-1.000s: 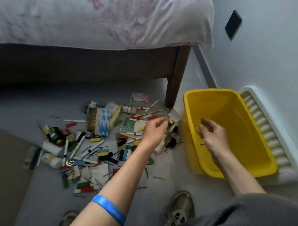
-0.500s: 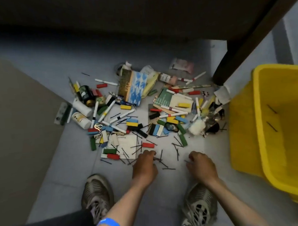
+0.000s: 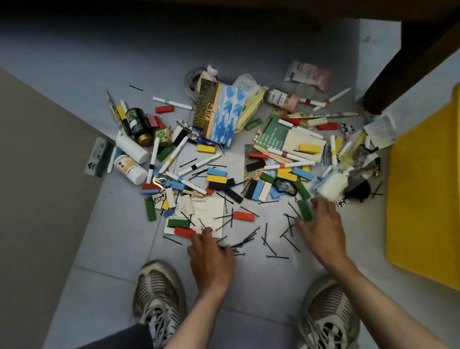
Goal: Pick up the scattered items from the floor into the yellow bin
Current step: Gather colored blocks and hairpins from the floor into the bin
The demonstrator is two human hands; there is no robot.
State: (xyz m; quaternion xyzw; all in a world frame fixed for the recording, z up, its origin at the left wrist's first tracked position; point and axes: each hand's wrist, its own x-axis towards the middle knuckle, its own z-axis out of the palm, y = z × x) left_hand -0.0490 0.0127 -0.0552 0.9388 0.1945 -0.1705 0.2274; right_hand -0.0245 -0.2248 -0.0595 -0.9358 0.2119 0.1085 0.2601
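- The scattered hairpins lie flat on the grey floor between the two hands and just beyond them. Their long axes point every way: a gathered bundle beside the left hand runs from near-left to far-right, and several by the right hand stand nearly straight away from the person.
- The left hand is palm down on the floor with fingers curled onto the near end of that bundle; whether it actually pinches the pins or only rakes them cannot be told, as the fingertips are hidden under the knuckles.
- Just beyond its fingertips lie a red block and a green block, both long-axis crosswise, on a white printed card.
- The right hand is spread, fingers loosely extended and flat over loose pins, holding nothing visible. Its thumb side touches a green block that points away from the person.
- Beyond both hands spreads the main heap: white markers at mixed angles, coloured blocks, bottles, and a blue-and-gold booklet.
- The yellow bin stands to the right of the right hand, well apart from it, its side wall facing the pile.
- A shoe sits behind each hand.
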